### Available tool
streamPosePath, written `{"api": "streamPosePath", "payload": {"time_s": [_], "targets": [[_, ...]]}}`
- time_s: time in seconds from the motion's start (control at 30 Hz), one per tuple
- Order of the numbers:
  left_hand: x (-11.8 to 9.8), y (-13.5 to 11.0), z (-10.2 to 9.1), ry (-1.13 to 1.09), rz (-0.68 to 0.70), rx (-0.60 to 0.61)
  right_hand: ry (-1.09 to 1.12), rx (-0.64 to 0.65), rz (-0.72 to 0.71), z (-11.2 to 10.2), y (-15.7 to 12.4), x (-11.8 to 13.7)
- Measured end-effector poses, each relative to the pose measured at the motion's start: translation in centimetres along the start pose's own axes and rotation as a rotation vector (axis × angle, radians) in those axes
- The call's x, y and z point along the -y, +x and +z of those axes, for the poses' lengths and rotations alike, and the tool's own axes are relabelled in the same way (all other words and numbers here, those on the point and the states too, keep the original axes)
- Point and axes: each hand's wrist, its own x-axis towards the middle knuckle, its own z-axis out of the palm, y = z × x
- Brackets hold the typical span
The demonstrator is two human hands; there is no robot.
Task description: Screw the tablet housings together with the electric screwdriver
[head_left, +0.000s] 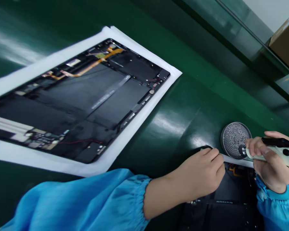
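My right hand (271, 162) is wrapped round a pale electric screwdriver (283, 155) with a black lever. Its metal nose points left, over the edge of a round grey dish (222, 138) with a perforated top (234, 136) and small bright bits, likely screws, on it. My left hand (203, 173) is closed at the upper left corner of an opened black tablet-like device (231, 189). Its fingertips are turned away, so what they hold, if anything, is hidden. My forearm and hand cover part of that device.
A second opened device (82, 99), with orange flex cables and thin red wires inside, lies on a white sheet (173, 72) at left. Both rest on a green mat (183, 118). A glossy ledge with a rail (250, 32) and a cardboard box (286, 41) stand at upper right.
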Motion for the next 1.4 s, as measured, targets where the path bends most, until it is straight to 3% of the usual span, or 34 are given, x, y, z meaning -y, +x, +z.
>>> {"api": "streamPosePath", "payload": {"time_s": [0.23, 0.43, 0.67, 1.07, 1.4], "targets": [[-0.5, 1.0, 1.1, 0.005, 0.024, -0.057, -0.039, 0.023, -0.045, -1.3, -2.0, 3.4], [-0.8, 1.8, 2.5, -0.042, -0.007, -0.002, 0.057, 0.037, -0.031, -1.1, -4.0, 2.1], [-0.5, 2.1, 3.4, -0.063, -0.014, -0.021, 0.102, 0.031, -0.022, -0.4, -3.9, 1.0], [-0.5, 1.8, 3.2, 0.002, 0.118, -0.114, 0.085, 0.005, 0.020, -0.3, -3.9, 1.6], [-2.0, 1.2, 2.1, 0.020, 0.073, -0.027, 0.064, 0.039, 0.025, -0.1, -4.0, 1.6]]}}
